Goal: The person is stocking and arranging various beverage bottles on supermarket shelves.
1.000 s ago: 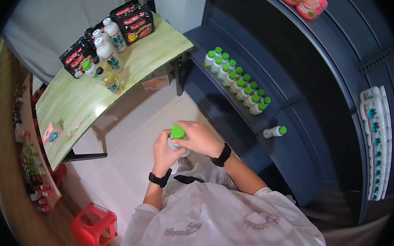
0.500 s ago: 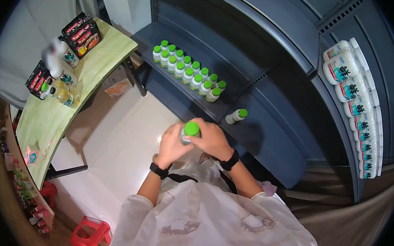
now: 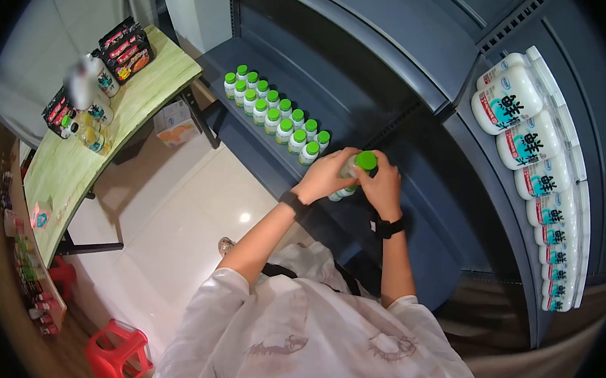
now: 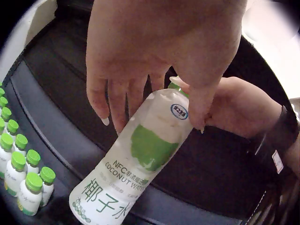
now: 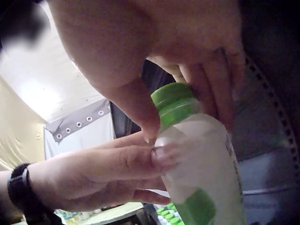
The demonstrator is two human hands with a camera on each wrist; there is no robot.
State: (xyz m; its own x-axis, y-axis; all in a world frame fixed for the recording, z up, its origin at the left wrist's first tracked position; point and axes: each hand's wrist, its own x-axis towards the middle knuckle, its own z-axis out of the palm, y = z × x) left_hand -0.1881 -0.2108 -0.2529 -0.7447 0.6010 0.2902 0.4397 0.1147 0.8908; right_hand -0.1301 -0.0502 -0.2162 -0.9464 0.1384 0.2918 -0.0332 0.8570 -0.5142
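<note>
Head view: I observe the left hand (image 3: 327,176) and right hand (image 3: 385,192) both gripping a white plastic bottle with a green cap (image 3: 365,160), right of frame centre, near the dark grey metal shelf (image 3: 428,219). Left wrist view: the bottle slants across centre, likely filled, moderately heavy, smooth. Right wrist view: I recommend holding neck and shoulder; the wall probably yields.

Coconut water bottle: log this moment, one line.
left hand: grips bottle, upper part; right hand: grips near green cap; other bottles: standing on shelf
</note>
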